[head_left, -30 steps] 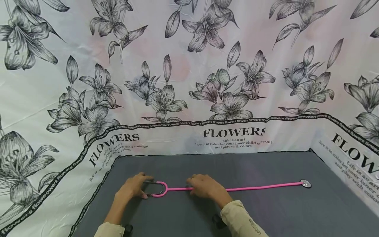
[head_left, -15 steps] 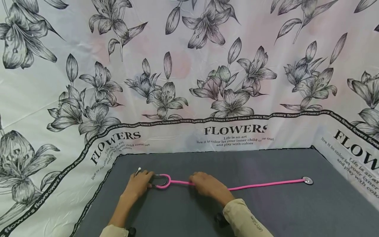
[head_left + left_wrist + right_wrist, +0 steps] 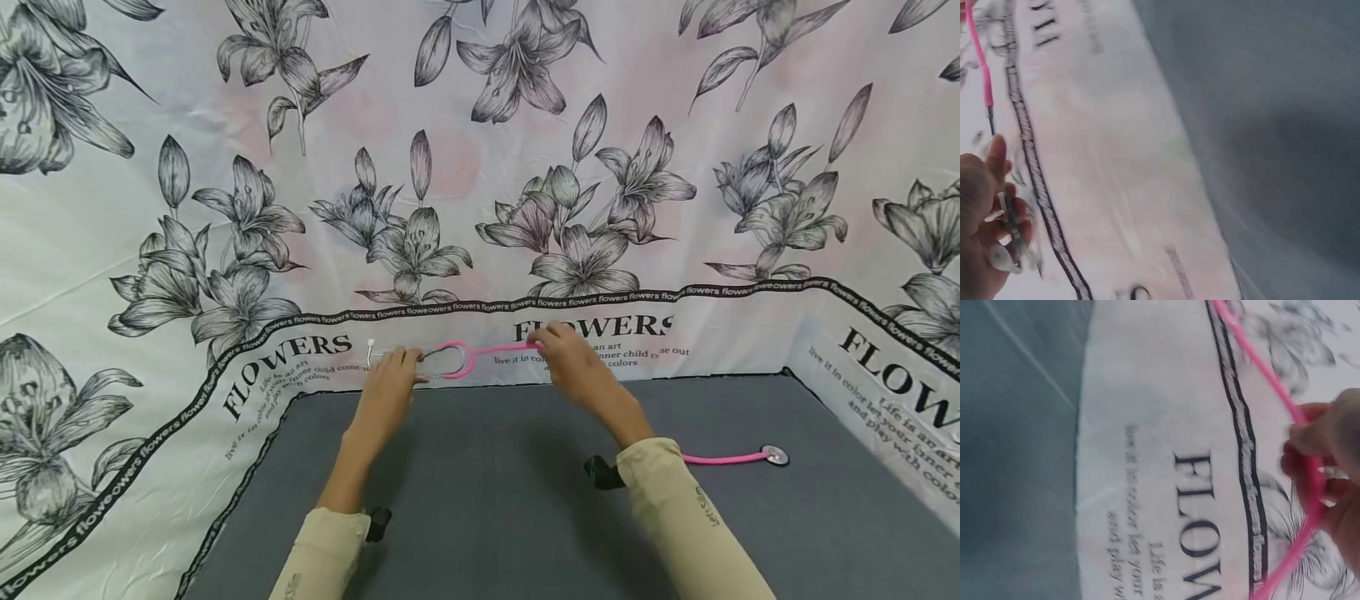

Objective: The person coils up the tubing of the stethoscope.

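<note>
A pink stethoscope (image 3: 471, 358) is held up by both hands, its yoke raised above the grey table. My left hand (image 3: 392, 377) grips the metal ear tubes; a white eartip (image 3: 371, 342) pokes out past the fingers, and in the left wrist view an eartip (image 3: 1001, 257) shows beside the palm. My right hand (image 3: 573, 367) pinches the pink tubing (image 3: 1272, 381) between thumb and fingers. From there the tubing runs behind the right forearm. The round metal chestpiece (image 3: 776, 455) lies on the table at the right.
The grey tabletop (image 3: 480, 500) spreads below the hands. A white flower-printed cloth (image 3: 420, 250) stands behind it and along both sides, with a black lettered band. Dark wrist straps (image 3: 602, 472) sit under the sleeves.
Both hands have lifted the ear tubes and the near part of the tubing up off the table, away from the body. The left fingers have closed round the ear tubes. The chestpiece has stayed put.
</note>
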{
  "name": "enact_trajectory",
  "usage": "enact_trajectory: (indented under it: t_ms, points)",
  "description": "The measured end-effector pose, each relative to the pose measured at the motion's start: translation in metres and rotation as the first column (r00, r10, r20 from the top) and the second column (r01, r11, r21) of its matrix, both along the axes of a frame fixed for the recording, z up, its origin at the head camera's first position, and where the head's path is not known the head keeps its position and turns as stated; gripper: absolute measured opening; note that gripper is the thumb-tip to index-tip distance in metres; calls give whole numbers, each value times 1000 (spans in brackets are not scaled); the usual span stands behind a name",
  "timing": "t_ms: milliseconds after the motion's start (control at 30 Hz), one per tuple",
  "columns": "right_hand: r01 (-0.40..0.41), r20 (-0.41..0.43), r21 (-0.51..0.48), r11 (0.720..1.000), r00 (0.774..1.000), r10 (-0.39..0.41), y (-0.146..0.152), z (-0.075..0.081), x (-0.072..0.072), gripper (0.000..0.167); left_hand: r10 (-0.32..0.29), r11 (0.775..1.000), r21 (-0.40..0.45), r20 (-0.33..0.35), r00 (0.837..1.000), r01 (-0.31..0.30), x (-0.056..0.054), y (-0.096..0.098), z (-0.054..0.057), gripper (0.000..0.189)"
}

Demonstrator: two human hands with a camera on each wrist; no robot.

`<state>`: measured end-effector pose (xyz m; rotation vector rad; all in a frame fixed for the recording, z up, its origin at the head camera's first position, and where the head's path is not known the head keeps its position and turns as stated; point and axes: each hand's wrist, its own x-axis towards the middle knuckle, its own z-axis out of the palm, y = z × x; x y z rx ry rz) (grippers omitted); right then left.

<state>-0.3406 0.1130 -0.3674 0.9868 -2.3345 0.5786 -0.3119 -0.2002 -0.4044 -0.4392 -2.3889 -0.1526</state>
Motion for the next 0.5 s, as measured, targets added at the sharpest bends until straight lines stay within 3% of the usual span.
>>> enact_trajectory:
  t_ms: [67, 133, 267, 400, 500]
  points:
    - [5, -116, -77, 997, 993, -14, 8, 7, -15, 18, -7, 999, 51, -44, 999, 9, -14, 14, 8, 36]
    - [11, -230, -150, 989, 972, -46, 14, 10, -31, 17, -12, 993, 116, -87, 996, 22, -27, 27, 12, 37]
    - [2, -379, -277, 961, 919, -112, 26, 2, -55, 18, -31, 973, 219, -157, 987, 65, -45, 53, 9, 37]
    - [-46, -465, -358, 933, 875, -136, 38, -12, -67, 19, -56, 955, 275, -190, 980, 108, -51, 73, 4, 36]
    - [-85, -504, -394, 915, 853, -138, 46, -23, -68, 24, -72, 949, 282, -233, 970, 139, -51, 82, 1, 37]
